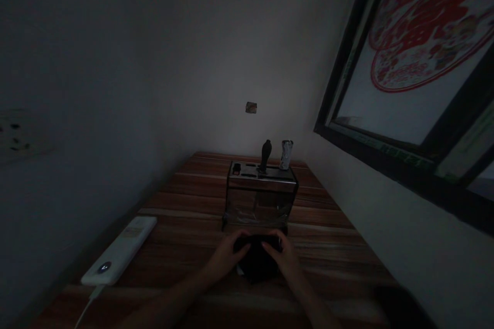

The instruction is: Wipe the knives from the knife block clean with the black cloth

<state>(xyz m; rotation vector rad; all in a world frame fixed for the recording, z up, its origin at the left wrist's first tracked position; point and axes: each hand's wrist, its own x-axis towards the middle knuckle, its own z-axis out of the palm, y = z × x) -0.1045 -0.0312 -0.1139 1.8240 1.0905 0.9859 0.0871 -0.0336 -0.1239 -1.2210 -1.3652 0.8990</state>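
The room is dim. Both my hands hold a small dark object (255, 262) on the wooden tabletop (185, 216), just in front of a metal knife block (260, 198). My left hand (226, 256) grips its left side with curled fingers. Its right side is gripped by my right hand (284, 256). What the dark object is cannot be made out. A black knife handle (266, 155) and a silvery handle (286, 154) stick up from the block's top.
A white power strip (120, 251) with a cable lies at the table's left edge by the wall. A window with a red paper cutting (424, 25) is on the right wall. A small hook (251, 107) is on the back wall.
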